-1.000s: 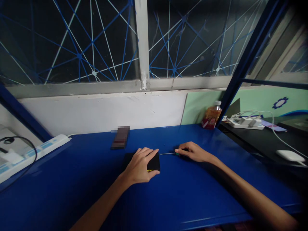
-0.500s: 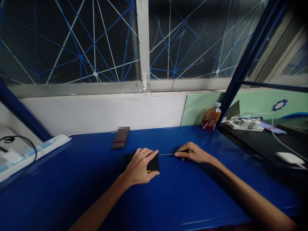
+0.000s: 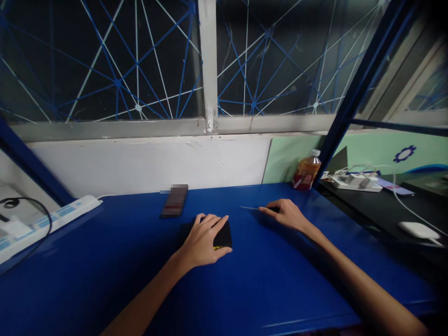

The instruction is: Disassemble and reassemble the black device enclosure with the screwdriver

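My left hand (image 3: 206,238) is wrapped over a flat black box (image 3: 224,234) that lies on the blue table (image 3: 217,298). A little yellow shows on the box's near side, and its left part is hidden under my hand. To the right of the box, my right hand (image 3: 285,213) pinches what looks like a slim screwdriver (image 3: 249,208) by its dark handle. Its thin metal shaft points left, and the tip is apart from the box, a little beyond its far right corner.
A dark, partly blurred flat object (image 3: 175,201) lies behind my left hand. On the left is a white power strip (image 3: 66,212) with a black cable. A drink bottle (image 3: 307,171) stands at the back right, near another power strip (image 3: 359,183) and a white charger (image 3: 418,229).
My right hand has drawn the screwdriver away from the box's right edge, moving it slightly right and farther back. My left hand and the box have stayed nearly still.
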Tool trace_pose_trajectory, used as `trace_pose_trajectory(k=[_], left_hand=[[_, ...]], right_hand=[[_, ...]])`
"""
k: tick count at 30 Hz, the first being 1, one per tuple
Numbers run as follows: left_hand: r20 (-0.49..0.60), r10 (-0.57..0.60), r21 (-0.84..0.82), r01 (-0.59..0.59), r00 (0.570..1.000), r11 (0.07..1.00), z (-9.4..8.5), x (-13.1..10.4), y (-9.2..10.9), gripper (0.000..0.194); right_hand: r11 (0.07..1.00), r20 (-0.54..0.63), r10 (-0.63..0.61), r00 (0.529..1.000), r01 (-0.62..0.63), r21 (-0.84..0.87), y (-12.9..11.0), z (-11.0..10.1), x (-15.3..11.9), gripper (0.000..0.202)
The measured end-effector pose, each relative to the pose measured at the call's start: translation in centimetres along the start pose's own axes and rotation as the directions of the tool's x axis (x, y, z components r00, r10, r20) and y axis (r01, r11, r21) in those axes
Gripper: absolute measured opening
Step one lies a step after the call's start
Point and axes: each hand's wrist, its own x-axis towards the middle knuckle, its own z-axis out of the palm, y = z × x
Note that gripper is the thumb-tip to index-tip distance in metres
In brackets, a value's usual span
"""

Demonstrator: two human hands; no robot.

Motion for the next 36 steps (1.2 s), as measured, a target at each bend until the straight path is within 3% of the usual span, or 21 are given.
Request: trace_pose_trajectory(k=[3,12,16,22,26,32,36], left_hand=[[0.001,0.001,-0.004,-0.001,1.0,1.0,-0.1,0.0,0.1,0.073],[-0.017,-0.017,0.025,0.018,1.0,1.0,0.2,0.0,0.0,0.071],[-0.057,-0.051,-0.016,0.05,0.997,0.999,0.1,0.2,0.1,0.067],[-0.181,-0.188,-0.118,0.169,0.965,0.979,0.1,0.7,0.0,0.037],[-0.192,-0.193,-0.172,0.16,0.962,0.972,0.3,0.7,-0.3,0.031],[-0.266,-0.153,-0.202,0.1,0.952,0.974,0.5,0.8,-0.2,0.008],[-0.287,-0.132,-0.19,0.079,0.949,0.979,0.5,0.9,0.0,0.005]], right_hand=[[0.989,-0.07,0.006,0.998,-0.016,-0.145,-0.1,0.4,0.0,0.051],[0.989,-0.022,0.019,1.0,-0.022,-0.148,-0.4,0.6,-0.1,0.051],[0.997,-0.034,-0.002,0.999,-0.001,-0.075,-0.9,0.4,-0.2,0.053],[0.979,0.061,-0.086,0.994,0.073,0.189,-3.0,0.7,-1.0,0.049],[0.947,0.127,-0.135,0.983,0.09,0.31,-4.0,1.2,-1.4,0.045],[0.931,0.147,-0.183,0.972,0.123,0.342,-4.4,1.5,-1.5,0.046],[0.928,0.138,-0.183,0.973,0.125,0.35,-4.2,1.6,-1.5,0.044]])
